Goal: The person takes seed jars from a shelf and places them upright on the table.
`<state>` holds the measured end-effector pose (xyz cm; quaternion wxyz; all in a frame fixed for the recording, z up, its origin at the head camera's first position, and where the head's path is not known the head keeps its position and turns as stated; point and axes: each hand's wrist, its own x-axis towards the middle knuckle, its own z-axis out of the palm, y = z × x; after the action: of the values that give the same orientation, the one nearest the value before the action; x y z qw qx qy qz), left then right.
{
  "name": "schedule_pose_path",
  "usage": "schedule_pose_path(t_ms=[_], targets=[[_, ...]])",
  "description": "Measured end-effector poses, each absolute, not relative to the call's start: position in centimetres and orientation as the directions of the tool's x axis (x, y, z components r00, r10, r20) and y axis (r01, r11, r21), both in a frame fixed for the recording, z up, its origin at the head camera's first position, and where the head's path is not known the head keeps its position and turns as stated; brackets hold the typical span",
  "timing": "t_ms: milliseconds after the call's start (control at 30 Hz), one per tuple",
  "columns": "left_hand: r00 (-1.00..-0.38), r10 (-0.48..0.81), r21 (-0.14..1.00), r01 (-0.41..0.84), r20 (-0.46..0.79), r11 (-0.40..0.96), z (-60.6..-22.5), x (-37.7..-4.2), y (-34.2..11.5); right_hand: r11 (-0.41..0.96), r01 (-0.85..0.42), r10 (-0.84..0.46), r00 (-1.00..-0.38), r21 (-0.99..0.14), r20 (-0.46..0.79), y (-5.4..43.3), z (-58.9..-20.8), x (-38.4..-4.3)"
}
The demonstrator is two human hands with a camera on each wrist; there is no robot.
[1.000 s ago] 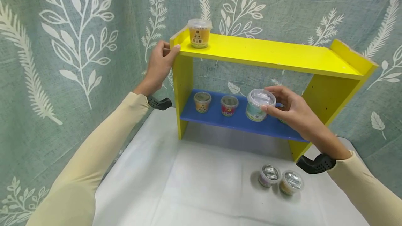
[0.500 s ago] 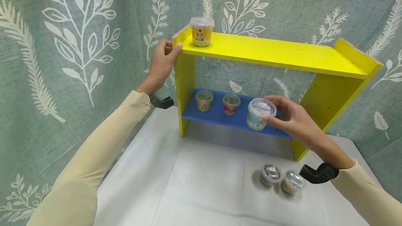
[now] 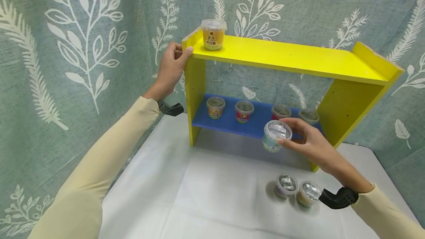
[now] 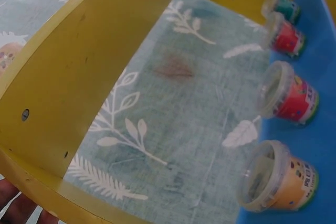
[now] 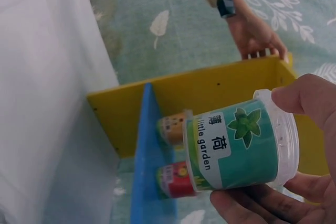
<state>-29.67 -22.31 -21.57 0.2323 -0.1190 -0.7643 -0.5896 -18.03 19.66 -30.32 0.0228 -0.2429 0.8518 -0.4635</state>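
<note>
My left hand (image 3: 170, 68) grips the upper left corner of a yellow shelf (image 3: 282, 52), thumb on its front edge. In my right hand (image 3: 308, 135) is a teal plastic cup (image 3: 270, 144) with a clear lid, pinched near the lid and raised in front of the blue lower board (image 3: 229, 126). The right wrist view shows a mint leaf and "little garden" on the cup's label (image 5: 236, 145). It lies tilted in that view. Along the blue board stand an orange cup (image 3: 216, 110), two red cups (image 3: 244, 114) and, farthest right, a teal cup (image 4: 286, 8).
Another orange cup (image 3: 212, 39) stands on the yellow top board near its left end. Two lidded cups, one purplish (image 3: 284, 186) and one orange (image 3: 308, 194), sit on the white cloth (image 3: 212, 202) before the shelf. A leaf-patterned curtain (image 3: 99, 28) hangs behind.
My right hand has brought the teal cup downward and forward, away from the blue board, uncovering two cups behind it. My left hand keeps its grip on the shelf corner.
</note>
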Motion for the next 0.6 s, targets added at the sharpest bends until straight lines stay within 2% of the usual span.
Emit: schedule_pose_path(t_ms=[300,600], targets=[[-0.865,-0.097,0.844,0.448,0.493,0.295,-21.7,-29.7,-22.4,0.457,-0.368,-0.434,-0.887,-0.81,0.158,19.9,-32.2,-17.5],[-0.862,-0.097,0.841,0.451,0.497,0.298,-21.6,-29.7,-22.2,0.381,-0.347,-0.464,-0.873,-0.857,0.148,20.1,-33.9,-17.3]])
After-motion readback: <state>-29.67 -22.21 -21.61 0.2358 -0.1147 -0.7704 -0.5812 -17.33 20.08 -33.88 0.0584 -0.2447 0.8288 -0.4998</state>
